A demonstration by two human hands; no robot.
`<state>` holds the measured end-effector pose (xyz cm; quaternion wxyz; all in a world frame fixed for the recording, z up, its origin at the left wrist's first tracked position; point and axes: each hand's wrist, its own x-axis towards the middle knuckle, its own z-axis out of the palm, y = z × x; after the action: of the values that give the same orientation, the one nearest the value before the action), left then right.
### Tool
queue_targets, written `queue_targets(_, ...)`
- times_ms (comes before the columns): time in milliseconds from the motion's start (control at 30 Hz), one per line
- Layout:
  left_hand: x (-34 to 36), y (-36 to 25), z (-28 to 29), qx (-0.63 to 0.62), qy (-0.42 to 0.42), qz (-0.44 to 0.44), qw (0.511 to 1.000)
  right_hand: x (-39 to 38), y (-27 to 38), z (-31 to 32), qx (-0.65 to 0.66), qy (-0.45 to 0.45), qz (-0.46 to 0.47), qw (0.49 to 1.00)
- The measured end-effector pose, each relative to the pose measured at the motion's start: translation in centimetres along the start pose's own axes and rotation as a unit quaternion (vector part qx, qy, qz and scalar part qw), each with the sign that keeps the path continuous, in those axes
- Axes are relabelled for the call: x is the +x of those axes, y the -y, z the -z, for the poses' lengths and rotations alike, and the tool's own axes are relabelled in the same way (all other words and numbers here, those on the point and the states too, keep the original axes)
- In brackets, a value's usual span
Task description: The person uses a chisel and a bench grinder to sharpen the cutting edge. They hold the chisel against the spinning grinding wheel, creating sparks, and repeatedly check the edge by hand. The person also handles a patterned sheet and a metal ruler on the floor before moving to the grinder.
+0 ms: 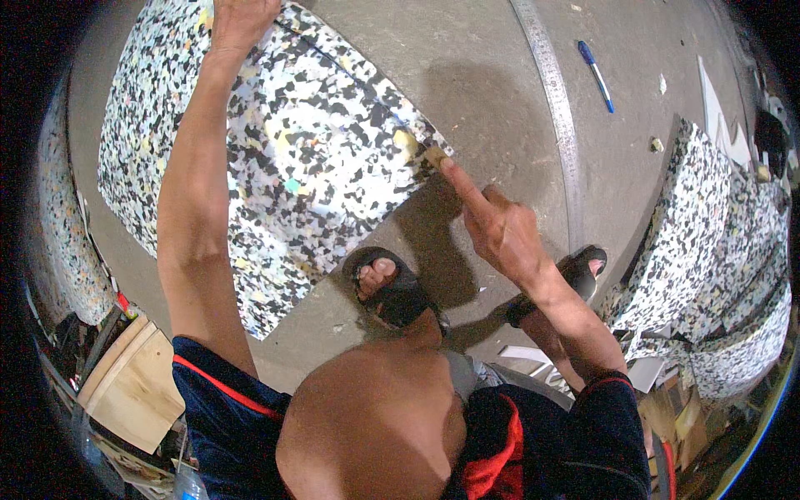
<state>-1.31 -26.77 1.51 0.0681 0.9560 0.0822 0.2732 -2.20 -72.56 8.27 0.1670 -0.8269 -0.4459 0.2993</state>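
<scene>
A sheet of speckled white, black and grey foam (292, 175) lies on the floor before me. A dark bluish line runs along it near its right edge. My left hand (242, 23) rests at the far part of the sheet, by the far end of that line; its fingers are mostly cut off by the frame's top edge. My right hand (504, 237) reaches to the sheet's near right corner. Its index finger is stretched out, with the tip on the corner, while the other fingers curl loosely. Nothing shows in this hand.
A long metal ruler (554, 92) lies on the concrete floor to the right, with a blue and white pen (596, 77) beyond it. Speckled foam pieces (725, 250) are heaped at the right. More foam (71, 200) and a wooden board (137, 387) are at the left. My sandalled feet (392, 287) stand close to the sheet.
</scene>
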Motion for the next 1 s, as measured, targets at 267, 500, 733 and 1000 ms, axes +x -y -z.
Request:
queue_targets(267,-1.3,0.3,-0.8,0.066,0.033,0.026,0.997,-9.6,-1.3,2.5,-0.034,0.104,-0.080,0.991)
queue_targets(500,-4.7,-7.0,-0.6,0.012,0.191,-0.152,0.970,-6.3,-2.2,0.9,-0.003,0.041,-0.011,0.999)
queue_targets(733,-6.1,-10.8,0.3,-0.024,0.172,-0.114,0.978,-2.8,-1.4,-0.8,-0.016,0.009,0.009,1.000)
queue_targets(1000,-6.0,-11.3,0.0,-0.003,0.175,-0.113,0.978,-10.1,-4.2,-0.7,-0.047,0.061,-0.027,0.997)
